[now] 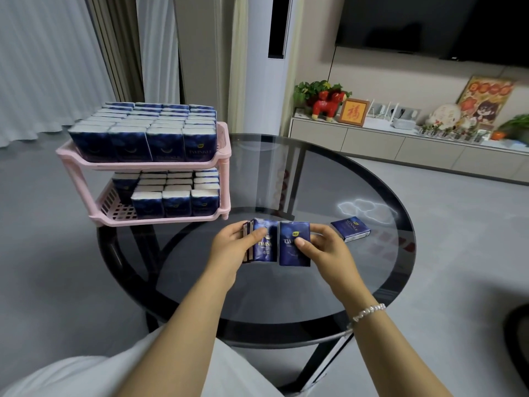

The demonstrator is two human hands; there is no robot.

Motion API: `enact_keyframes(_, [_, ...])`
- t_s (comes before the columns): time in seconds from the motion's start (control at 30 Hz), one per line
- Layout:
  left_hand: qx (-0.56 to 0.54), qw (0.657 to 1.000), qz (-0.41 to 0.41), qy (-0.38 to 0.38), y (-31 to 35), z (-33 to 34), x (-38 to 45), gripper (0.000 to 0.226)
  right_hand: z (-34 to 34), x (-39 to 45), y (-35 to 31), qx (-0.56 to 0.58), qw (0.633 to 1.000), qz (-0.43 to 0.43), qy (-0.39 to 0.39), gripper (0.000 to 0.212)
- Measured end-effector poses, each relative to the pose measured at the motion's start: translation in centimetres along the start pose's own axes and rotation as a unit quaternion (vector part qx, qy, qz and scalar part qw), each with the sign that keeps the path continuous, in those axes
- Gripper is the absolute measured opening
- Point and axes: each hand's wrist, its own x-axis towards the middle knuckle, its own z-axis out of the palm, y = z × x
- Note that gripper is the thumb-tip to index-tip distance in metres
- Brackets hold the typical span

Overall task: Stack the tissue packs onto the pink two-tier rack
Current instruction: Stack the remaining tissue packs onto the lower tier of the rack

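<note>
You have the rack [220,156] at the table's [372,282] far left edge, its top tier packed full and its bottom tier filled except for a bare patch of pink grid at the front left corner, so I judge that gap to be where your load belongs. Bring the two handfuls together first, edges flush, then carry them low across the glass and slide them in under the top tier rather than dropping from above; the upper shelf overhangs the lower one and leaves little headroom. Your left hand [229,246] is clenched on a small bundle [264,242] of several packs held upright, thumb across the front, and your right hand [322,246] pinches a single pack [294,244] just beside it, the two nearly touching above the table's middle. Keep the bundle squeezed, since loose packs will likely fan apart. One more pack [350,229] lies flat on the glass just beyond your right hand, apart from the others; leave it for the next trip. Nothing else sits on the table between you and the rack.
</note>
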Motion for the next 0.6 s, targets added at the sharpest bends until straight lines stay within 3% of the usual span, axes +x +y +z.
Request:
enact_keyframes(0.27, [-0.032,0.999,-0.01,-0.033,-0.4,1.7,-0.6,0.043,1.1,0.0,-0.5,0.035,0.999,-0.01,0.003,0.023])
enact_keyframes(0.4, [-0.074,0.996,-0.023,-0.054,-0.4,2.3,-0.6,0.03,1.3,0.0,-0.6,0.068,0.997,0.021,-0.014,0.024])
enact_keyframes(0.6, [-0.066,0.989,-0.052,-0.123,-0.6,3.1,-0.6,0.077,0.1,0.3,-0.7,0.079,0.996,0.042,-0.008,0.025])
